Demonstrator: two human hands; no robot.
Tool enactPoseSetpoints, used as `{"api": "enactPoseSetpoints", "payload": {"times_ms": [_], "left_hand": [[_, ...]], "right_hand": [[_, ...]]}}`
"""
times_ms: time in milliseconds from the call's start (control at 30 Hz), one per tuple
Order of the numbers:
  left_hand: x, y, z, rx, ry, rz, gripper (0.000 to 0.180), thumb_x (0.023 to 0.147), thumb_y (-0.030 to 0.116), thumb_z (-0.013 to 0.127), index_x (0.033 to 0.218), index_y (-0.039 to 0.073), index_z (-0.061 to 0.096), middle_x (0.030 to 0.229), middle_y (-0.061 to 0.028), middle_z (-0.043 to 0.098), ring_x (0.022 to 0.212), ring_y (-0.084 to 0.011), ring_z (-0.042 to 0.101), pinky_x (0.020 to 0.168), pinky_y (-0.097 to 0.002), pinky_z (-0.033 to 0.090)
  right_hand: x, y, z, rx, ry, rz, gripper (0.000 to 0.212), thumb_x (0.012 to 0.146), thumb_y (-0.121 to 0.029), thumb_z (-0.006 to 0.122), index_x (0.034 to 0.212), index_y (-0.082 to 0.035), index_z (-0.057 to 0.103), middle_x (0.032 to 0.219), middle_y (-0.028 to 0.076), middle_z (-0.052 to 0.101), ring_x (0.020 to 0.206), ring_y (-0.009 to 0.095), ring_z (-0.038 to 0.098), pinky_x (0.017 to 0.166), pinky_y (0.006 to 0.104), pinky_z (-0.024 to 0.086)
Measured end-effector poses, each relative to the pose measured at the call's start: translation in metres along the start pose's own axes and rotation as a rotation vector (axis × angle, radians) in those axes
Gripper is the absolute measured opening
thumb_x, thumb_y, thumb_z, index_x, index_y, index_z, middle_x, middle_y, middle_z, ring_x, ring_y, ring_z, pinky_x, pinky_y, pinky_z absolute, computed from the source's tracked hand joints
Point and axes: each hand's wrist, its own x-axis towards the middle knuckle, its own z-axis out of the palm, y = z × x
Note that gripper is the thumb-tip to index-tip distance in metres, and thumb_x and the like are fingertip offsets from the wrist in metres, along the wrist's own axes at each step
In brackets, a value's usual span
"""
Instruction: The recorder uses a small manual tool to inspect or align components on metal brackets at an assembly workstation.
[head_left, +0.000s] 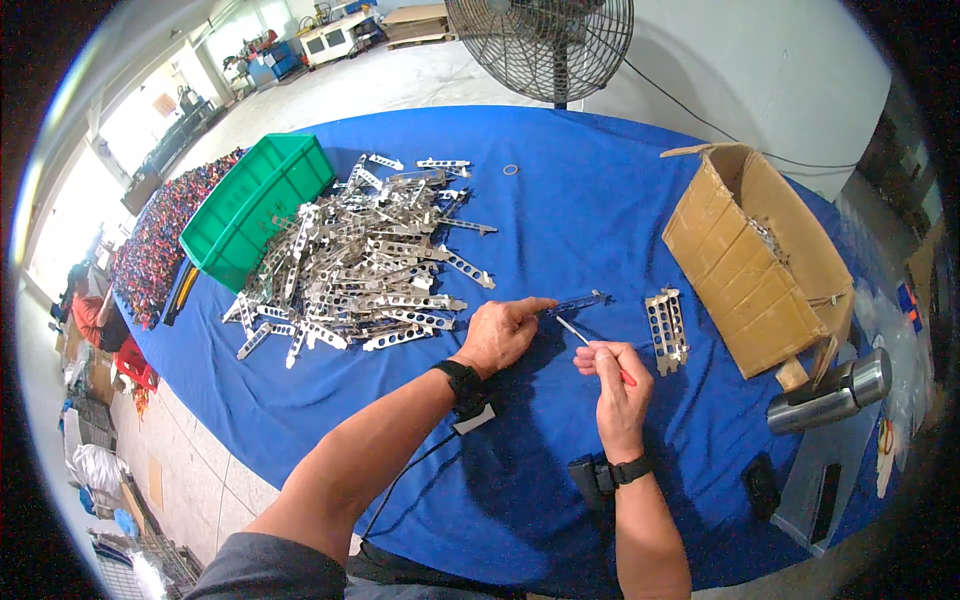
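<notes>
Our left hand (500, 335), index finger outstretched, touches a slim, glinting metal strip (582, 301) at its two o'clock, any grip unclear to us, our right hand (620, 388) closed round a red-handled tool (574, 331), blue cloth (570, 220) spreading at the strip's twelve between the metal pile's (360, 265) ragged edge at nine and a carton (725, 265) at two.

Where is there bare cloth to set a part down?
Most room: the blue cloth between the metal-strip pile and the cardboard box, beyond the left hand and right hand; a small ring lies there. Another patch: nearer than the pile, left of the left forearm. Crowded: around the green bin and beside the steel flask.
</notes>
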Motion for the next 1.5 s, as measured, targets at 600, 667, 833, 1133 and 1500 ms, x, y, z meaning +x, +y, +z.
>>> {"api": "enactPoseSetpoints", "payload": {"times_ms": [600,667,833,1133,1500], "left_hand": [[-0.001,-0.001,0.0,-0.003,0.007,0.002,0.035,0.085,0.013,0.054,0.116,0.018,0.07,0.064,-0.015,0.062,0.063,-0.0328,0.064,0.061,-0.0437,0.05],[-0.001,-0.001,0.001,-0.008,0.007,0.001,0.035,0.085,0.013,0.054,0.116,0.018,0.07,0.064,-0.0149,0.062,0.063,-0.0326,0.064,0.061,-0.0437,0.05],[-0.001,0.005,-0.004,0.008,-0.015,-0.013,0.035,0.085,0.012,0.054,0.116,0.017,0.07,0.063,-0.0148,0.061,0.062,-0.0324,0.064,0.06,-0.0431,0.05],[-0.001,0.002,-0.003,-0.007,-0.001,-0.008,0.035,0.085,0.013,0.055,0.115,0.018,0.071,0.066,-0.0156,0.063,0.065,-0.033,0.065,0.062,-0.0437,0.051],[0.0,-0.003,0.001,-0.018,0.011,0.002,0.034,0.086,0.013,0.055,0.116,0.019,0.071,0.067,-0.0161,0.064,0.066,-0.0338,0.065,0.063,-0.0441,0.051]], "right_hand": [[0.0,-0.002,-0.001,0.013,-0.003,0.018,0.022,0.1,-0.013,0.05,0.098,0.005,0.063,0.091,0.014,0.071,0.081,0.019,0.069,0.074,0.0311,0.055],[0.0,-0.004,0.002,0.03,0.009,0.008,0.022,0.1,-0.013,0.05,0.098,0.005,0.063,0.091,0.014,0.071,0.081,0.019,0.069,0.074,0.0312,0.055],[0.0,-0.001,-0.003,0.005,-0.046,0.013,0.023,0.101,-0.014,0.05,0.098,0.005,0.063,0.091,0.014,0.071,0.081,0.02,0.069,0.074,0.0316,0.055],[0.001,-0.004,0.001,0.017,-0.002,0.016,0.023,0.1,-0.012,0.048,0.097,0.006,0.062,0.093,0.016,0.07,0.08,0.02,0.068,0.074,0.0319,0.056],[-0.001,-0.002,-0.001,-0.003,-0.058,0.014,0.024,0.101,-0.014,0.048,0.099,0.005,0.062,0.094,0.016,0.07,0.082,0.02,0.068,0.076,0.0321,0.056]]}}
